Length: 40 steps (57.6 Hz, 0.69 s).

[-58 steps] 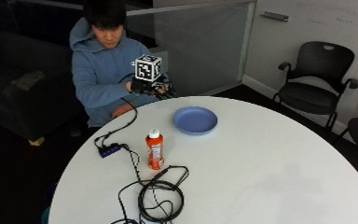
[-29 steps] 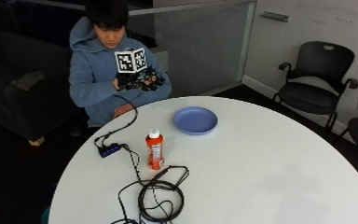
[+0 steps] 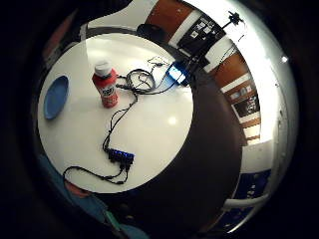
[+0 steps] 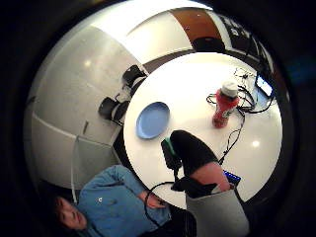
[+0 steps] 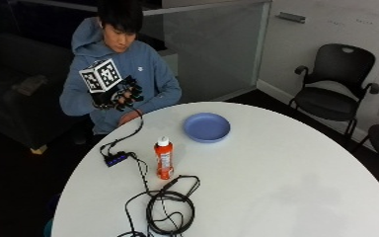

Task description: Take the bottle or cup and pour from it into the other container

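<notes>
From the outside view I see the person seated at the far side of a round white table [image 5: 294, 182], with the gloved right hand [image 5: 120, 96] raised in front of the chest, above the table's edge and holding nothing. Its fingers look loosely spread and relaxed, tips pointing out toward the table. The bare hand [image 5: 129, 116] rests low at the table's rim just below it. The orange bottle [image 5: 164, 158] with a white cap stands upright on the table, well apart from the raised hand. Beyond it, nearer the far rim, sits the blue plate [image 5: 207, 127], also untouched and apart from the bottle. A small black hub with blue lights [image 5: 116, 159] lies near the edge beside the person, and a black cable [image 5: 167, 205] runs from it past the bottle into a loose coil at the near side. Both palm views look down on the tabletop from above, showing the bottle [image 3: 105, 85] and plate [image 4: 152, 119] small and distant.
</notes>
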{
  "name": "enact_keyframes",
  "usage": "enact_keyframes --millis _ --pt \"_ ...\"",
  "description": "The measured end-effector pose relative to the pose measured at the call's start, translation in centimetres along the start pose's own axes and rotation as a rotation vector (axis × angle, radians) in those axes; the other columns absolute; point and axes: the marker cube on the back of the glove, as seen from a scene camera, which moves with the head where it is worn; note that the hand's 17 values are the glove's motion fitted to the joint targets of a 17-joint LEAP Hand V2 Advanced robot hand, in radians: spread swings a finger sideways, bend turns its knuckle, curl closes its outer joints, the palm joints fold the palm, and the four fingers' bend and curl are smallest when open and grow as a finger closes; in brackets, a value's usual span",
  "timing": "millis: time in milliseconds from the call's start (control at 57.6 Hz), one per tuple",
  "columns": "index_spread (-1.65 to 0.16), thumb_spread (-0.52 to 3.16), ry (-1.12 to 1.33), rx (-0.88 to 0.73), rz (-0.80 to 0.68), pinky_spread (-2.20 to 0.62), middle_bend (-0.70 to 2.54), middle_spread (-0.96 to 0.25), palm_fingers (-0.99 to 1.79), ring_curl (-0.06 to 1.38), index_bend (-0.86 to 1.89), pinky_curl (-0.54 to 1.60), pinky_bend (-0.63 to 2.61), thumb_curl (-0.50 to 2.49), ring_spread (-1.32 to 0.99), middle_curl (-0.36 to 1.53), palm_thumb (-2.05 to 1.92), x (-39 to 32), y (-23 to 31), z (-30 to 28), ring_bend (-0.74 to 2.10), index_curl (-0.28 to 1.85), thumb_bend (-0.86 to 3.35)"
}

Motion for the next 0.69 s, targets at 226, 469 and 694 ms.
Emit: enact_keyframes --millis 226,469,694 --pt "-0.35 0.99 -0.207 0.065 0.053 0.18 0.21 -0.01 0.03 0.31 0.11 0.29 0.61 0.33 0.08 0.29 0.48 5.2 0.9 1.3 0.41 0.23 -0.03" --pt "-0.35 0.95 -0.423 0.093 0.132 0.18 0.21 0.01 0.02 0.31 0.12 0.30 0.65 0.33 0.08 0.31 0.46 10.0 0.7 4.0 0.44 0.21 -0.03" --pt "-0.35 0.94 -0.553 0.106 0.167 0.18 0.21 0.02 0.01 0.31 0.12 0.30 0.67 0.33 0.09 0.32 0.46 12.5 -0.4 6.8 0.47 0.20 -0.03"
